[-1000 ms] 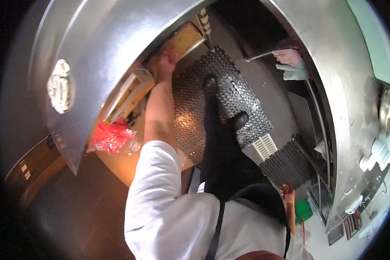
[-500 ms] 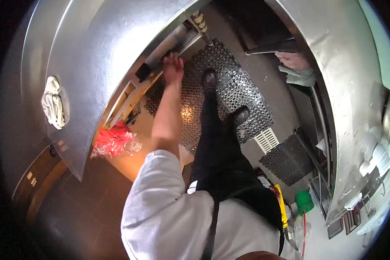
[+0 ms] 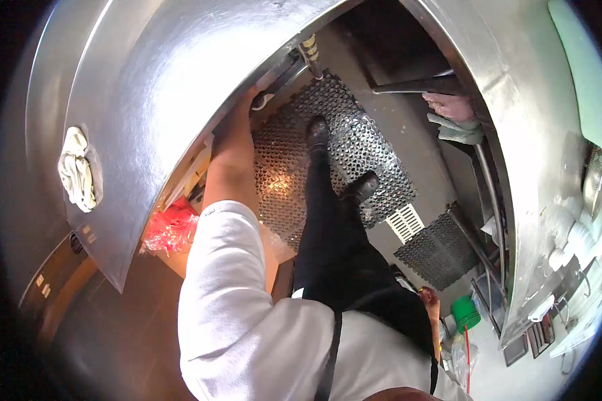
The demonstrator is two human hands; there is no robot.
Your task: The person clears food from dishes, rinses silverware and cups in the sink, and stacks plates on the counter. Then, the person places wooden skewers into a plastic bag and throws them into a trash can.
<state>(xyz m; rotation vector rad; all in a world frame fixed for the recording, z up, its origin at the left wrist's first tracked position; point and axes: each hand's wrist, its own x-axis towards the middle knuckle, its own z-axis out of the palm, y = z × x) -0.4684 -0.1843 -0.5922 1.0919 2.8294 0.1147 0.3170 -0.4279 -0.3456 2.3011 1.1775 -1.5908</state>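
My left forearm (image 3: 231, 160) reaches forward beneath the edge of the steel counter (image 3: 154, 87). My left hand is hidden under that edge, so its fingers and anything in them do not show. Close to the wrist, a small dark object with a white rim (image 3: 262, 101) sticks out from under the counter. A red bundle in clear plastic (image 3: 172, 226) lies below the counter, beside my left elbow. My right hand (image 3: 429, 297) hangs low at my right side, partly behind my dark trousers. It is small in view and its fingers cannot be made out.
Black perforated mats (image 3: 334, 147) lie under my shoes, with a white floor grate (image 3: 405, 223) nearby. A white cloth (image 3: 77, 170) rests on the left counter. To the right stand another steel counter (image 3: 515, 120), cloths on a lower bar (image 3: 456, 127) and a green bucket (image 3: 465, 313).
My left hand, earlier visible by the under-counter shelf, has moved further under the counter edge and out of sight. More of my right forearm shows, where something yellow was seen before.
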